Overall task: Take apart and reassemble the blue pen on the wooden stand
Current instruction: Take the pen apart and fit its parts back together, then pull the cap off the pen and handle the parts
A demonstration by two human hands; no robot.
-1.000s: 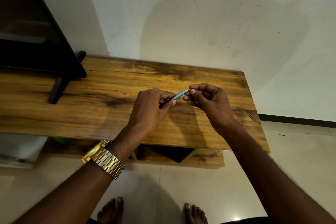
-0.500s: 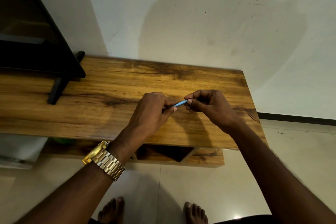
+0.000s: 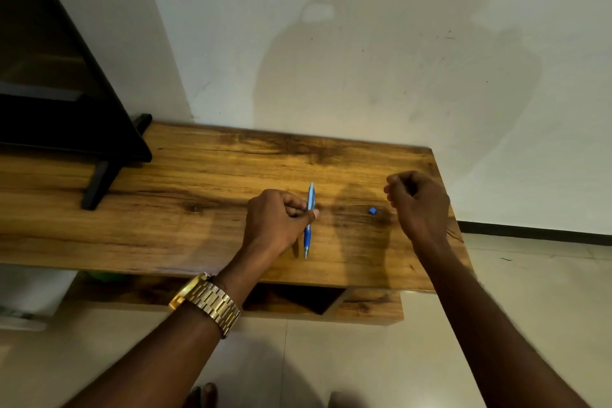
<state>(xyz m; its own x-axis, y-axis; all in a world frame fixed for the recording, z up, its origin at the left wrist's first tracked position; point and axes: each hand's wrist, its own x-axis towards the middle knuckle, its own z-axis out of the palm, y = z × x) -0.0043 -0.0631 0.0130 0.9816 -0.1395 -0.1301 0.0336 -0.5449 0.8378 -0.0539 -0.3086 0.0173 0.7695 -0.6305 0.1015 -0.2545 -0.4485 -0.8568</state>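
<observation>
My left hand pinches the blue pen near its middle, holding it almost upright with the metal tip pointing down just over the wooden stand. A small blue piece, apparently off the pen, lies on the stand to the right of the pen. My right hand hovers past that piece with its fingers curled; nothing shows in it.
A black television on a dark foot stands at the stand's left end. The white wall runs behind. The stand's right edge lies just beyond my right hand. A lower shelf and tiled floor are below.
Both hands held the pen together before. Now my right hand has let go and moved right, a small blue piece lies on the stand, and my left hand has turned the pen upright.
</observation>
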